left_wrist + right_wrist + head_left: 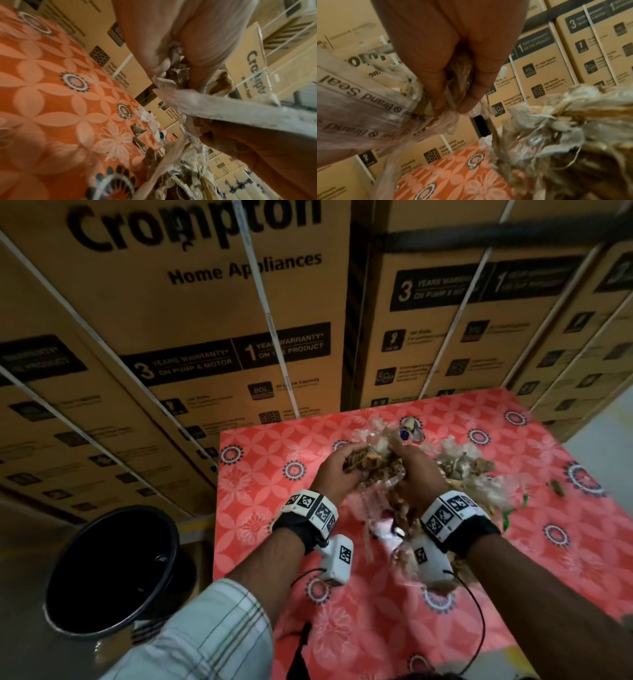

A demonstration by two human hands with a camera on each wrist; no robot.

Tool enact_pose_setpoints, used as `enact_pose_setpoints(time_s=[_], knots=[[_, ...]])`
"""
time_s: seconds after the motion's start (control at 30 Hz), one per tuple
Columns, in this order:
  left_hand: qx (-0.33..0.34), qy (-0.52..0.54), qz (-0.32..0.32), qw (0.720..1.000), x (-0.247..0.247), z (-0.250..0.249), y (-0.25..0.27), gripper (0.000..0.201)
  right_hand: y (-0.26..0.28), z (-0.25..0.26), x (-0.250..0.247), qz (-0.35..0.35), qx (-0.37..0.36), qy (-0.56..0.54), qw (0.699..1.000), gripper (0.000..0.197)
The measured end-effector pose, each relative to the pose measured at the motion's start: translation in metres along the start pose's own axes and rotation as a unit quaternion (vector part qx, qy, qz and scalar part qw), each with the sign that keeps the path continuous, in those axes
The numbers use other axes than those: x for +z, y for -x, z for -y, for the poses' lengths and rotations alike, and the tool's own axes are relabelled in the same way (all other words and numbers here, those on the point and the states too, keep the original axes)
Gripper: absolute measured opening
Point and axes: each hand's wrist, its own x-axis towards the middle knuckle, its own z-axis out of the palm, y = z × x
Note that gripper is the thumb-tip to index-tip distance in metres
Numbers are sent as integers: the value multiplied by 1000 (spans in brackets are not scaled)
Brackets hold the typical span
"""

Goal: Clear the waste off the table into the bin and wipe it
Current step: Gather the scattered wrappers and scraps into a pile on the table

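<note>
A bundle of waste (373,474), made of clear plastic wrap, brown cardboard scraps and tape, is lifted above the red floral tablecloth (260,508). My left hand (337,465) grips its left side and my right hand (412,470) grips its right side, fingers curled into it. In the left wrist view my left hand (164,65) clutches cardboard bits and plastic (176,75). My right hand (453,94) pinches crumpled plastic (458,75) beside tape printed "Brand Seal" (359,93). More waste (472,470) lies on the cloth to the right. The black bin (113,573) stands on the floor left of the table.
Stacked brown Crompton cartons (205,320) form a wall right behind the table and bin. A small scrap (556,487) and a green bit (507,517) lie near the table's right side. Loose wrappers (411,429) sit at the far edge.
</note>
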Motion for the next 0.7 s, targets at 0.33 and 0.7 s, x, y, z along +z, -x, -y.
enact_pose_setpoints(time_s=[0.33,0.7], knots=[[52,-39,33,997,112,-39,-46,53,-2,-98,-69,6,9,-29,1000,88],[-122,-316,17,941,180,-15,-60,52,1,-168,-46,118,-17,193,974,89]])
